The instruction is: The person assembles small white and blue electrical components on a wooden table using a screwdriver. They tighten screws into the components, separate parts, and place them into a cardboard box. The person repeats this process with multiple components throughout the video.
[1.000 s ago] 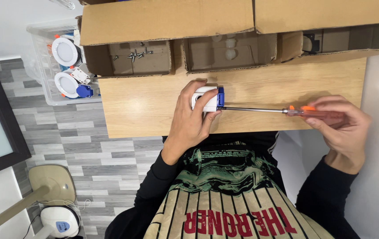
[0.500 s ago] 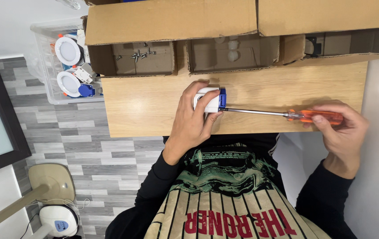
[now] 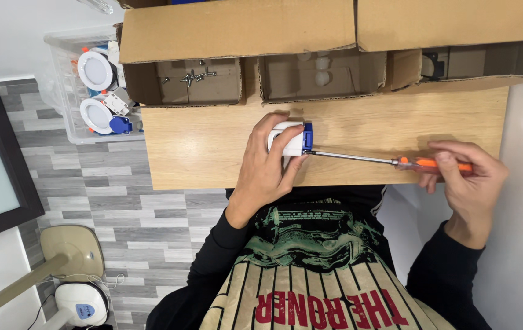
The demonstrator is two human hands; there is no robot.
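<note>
The left hand [image 3: 267, 168] is wrapped over a small white box [image 3: 287, 139] with a blue end [image 3: 308, 136], fingers closed on its top and sides, pinning it flat on the wooden table [image 3: 212, 146] near the front edge. The right hand [image 3: 466, 177] is closed round the orange handle of a screwdriver [image 3: 396, 161], thumb and fingers pinching it, and the thin steel shaft runs level across to meet the blue end of the box. The box looks light, hard plastic, likely smooth enough to skid on the wood, so a hold across its body with the palm pressing down suits it; the blue end seems the more delicate part. Behind the hands stand open cardboard boxes [image 3: 237, 27], one with loose screws [image 3: 191, 76] in it. Off the table's left edge a clear bin [image 3: 60, 91] holds round white lamps [image 3: 95, 70].
</note>
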